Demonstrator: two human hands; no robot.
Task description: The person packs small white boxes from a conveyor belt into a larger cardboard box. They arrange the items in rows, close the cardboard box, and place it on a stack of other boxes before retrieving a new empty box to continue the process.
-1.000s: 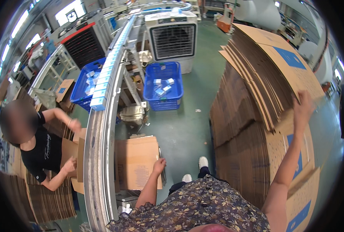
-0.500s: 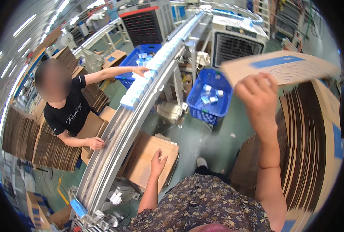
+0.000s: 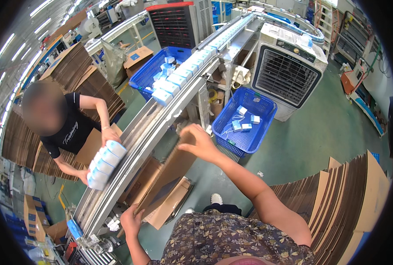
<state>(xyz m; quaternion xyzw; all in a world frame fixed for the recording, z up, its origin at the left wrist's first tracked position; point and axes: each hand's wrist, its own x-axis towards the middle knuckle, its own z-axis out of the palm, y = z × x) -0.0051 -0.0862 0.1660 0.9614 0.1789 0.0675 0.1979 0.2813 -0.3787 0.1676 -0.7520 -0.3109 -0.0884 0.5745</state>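
Observation:
A flattened cardboard carton (image 3: 175, 165) stands on edge before me, beside the conveyor, with a dark blue patch on its face. My right hand (image 3: 199, 143) grips its far upper end, fingers bent over the edge. At the near lower end my left hand (image 3: 131, 221) holds the same carton between thumb and fingers. Below it an open brown carton (image 3: 172, 205) is partly hidden. Across the conveyor (image 3: 130, 170), a co-worker squeezes a row of white-and-blue small boxes (image 3: 106, 164) between both hands.
More small boxes (image 3: 185, 73) line the conveyor's far part. A blue basket (image 3: 267, 128) with a few small boxes stands on the floor, by an air cooler (image 3: 289, 73). Stacked flat cartons (image 3: 337, 194) lean at my right. Another blue basket (image 3: 139, 75) is beyond the conveyor.
My right hand has swung the flat carton from the right-hand stack to the left and down. My left hand has closed on it. The co-worker has picked up a row of small boxes.

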